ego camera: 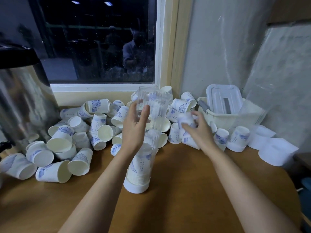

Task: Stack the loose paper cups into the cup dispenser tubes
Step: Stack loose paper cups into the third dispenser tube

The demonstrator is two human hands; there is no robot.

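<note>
A clear dispenser tube is stood upright mid-tabletop and gripped near its top by the left hand. At its 2 o'clock a blurred paper cup is held in the right hand's curled fingers. Loose cups are heaped from 9 to 1 o'clock.

The left hand grips the dispenser tube, which stands on the table. Below the grip, stacked cups sit inside the tube. Left of the grip lie loose cups. To the right, the right hand holds a paper cup, and a basket stands behind it.
</note>
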